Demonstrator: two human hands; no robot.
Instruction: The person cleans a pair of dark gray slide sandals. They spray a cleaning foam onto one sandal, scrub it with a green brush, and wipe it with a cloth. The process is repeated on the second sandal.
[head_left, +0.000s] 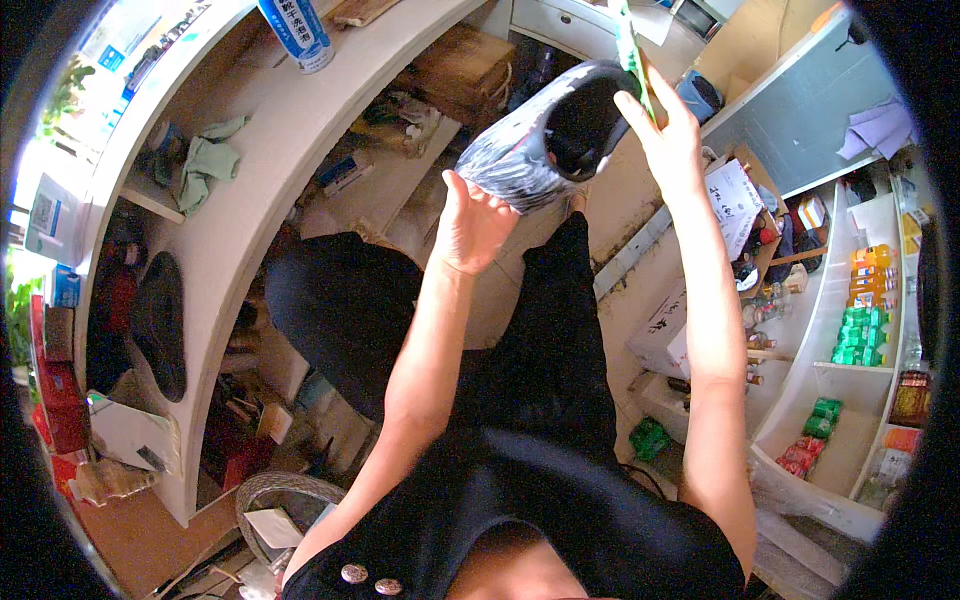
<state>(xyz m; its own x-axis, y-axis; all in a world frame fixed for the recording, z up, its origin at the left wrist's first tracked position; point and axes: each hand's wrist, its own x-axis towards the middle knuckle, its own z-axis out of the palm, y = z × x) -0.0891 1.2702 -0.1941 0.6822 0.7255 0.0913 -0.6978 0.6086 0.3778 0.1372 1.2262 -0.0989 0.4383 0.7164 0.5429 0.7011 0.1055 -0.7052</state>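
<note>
Out in front of me, above my knees, is a dark grey shoe (517, 146) with whitish streaks over its upper. Its black-lined opening faces up towards me. My left hand (476, 234) supports the toe from below, palm up, with the fingers partly hidden under the shoe. At the heel end my right hand (667, 139) grips a slim green-and-white object (628, 49); whether it is a brush or a cloth I cannot tell. That object lies against or just beside the shoe's collar.
A curved white counter (300, 112) runs along my left, bearing a blue-and-white can (297, 36) with writing. A pale green cloth (208, 161) hangs over a shelf below a dark sole-shaped piece (160, 326). On the right, white shelves (855, 390) hold orange bottles (870, 277) and green packs (860, 336).
</note>
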